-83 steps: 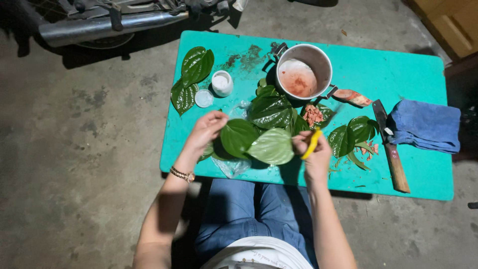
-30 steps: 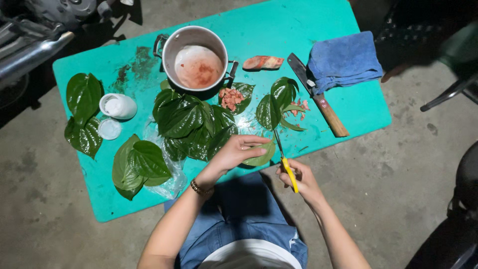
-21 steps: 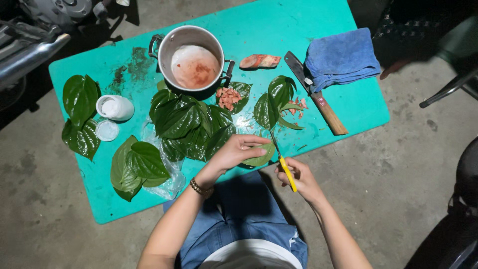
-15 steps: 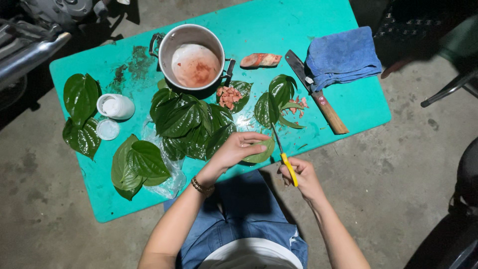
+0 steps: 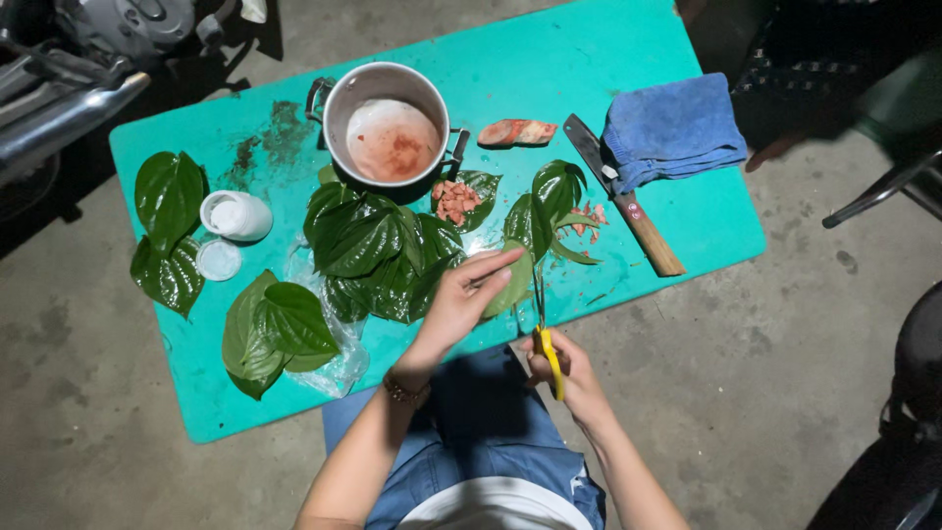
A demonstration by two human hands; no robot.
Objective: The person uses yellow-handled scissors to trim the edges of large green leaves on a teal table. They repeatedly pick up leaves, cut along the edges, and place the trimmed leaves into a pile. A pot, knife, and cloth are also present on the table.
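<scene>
Head view: the left hand pinches a pale green leaf at the near edge of the turquoise desk. The right hand, curled around yellow-handled scissors, has brought their blades up against the leaf since half a second ago, apparently trimming it.

The table is bright turquoise, smeared dark brown near its far left corner. Glossy dark green leaves lie across its middle and left edge; the leaf at the near edge is paler green. The scissors have yellow handles. The pot is grey metal with a reddish stain inside. Pinkish-red chopped bits sit beside it. The cloth is blue, the knife handle brown, and the small jar white.
</scene>
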